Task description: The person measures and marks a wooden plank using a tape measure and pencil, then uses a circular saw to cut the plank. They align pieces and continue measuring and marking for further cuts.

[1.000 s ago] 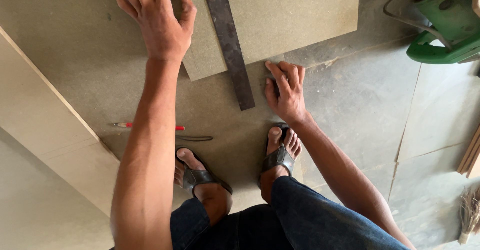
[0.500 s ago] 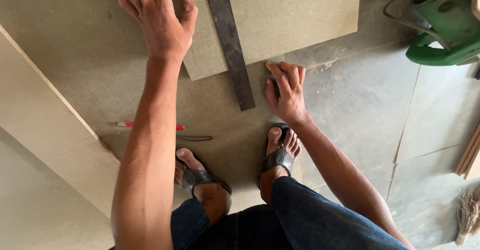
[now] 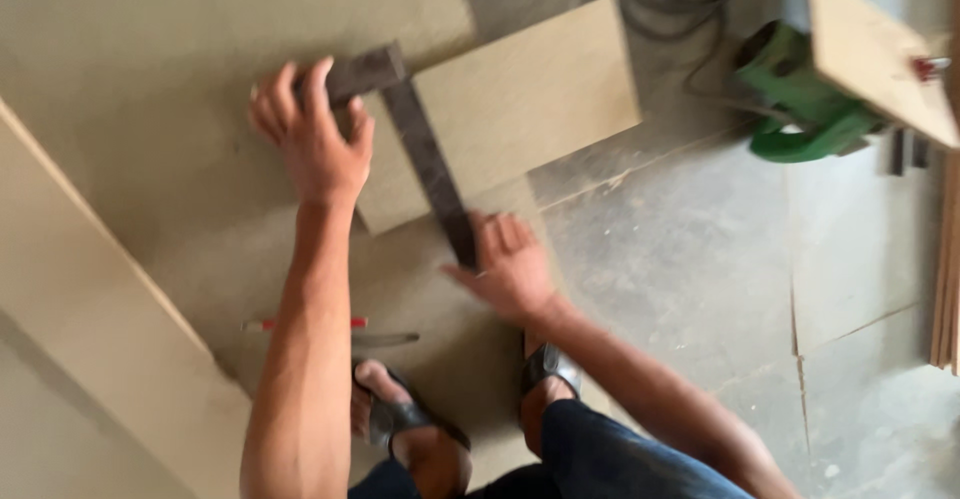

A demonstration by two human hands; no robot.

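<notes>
Dark metal square (image 3: 425,164) lies on the small tan board (image 3: 520,109), its long arm running down toward you. Your left hand (image 3: 315,139) presses flat on its short arm, fingers spread, gripping nothing. Your right hand (image 3: 510,264) rests open-palmed at the long arm's lower end. Red pencil (image 3: 305,324) on the floor near your sandals. Green power saw (image 3: 800,104) far right, under a tilted plank (image 3: 880,54). Frame is blurred.

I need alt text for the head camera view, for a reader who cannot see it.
A person's left hand and right hand press a dark metal square on a small tan board lying on the floor. A green power tool sits nearby.
</notes>
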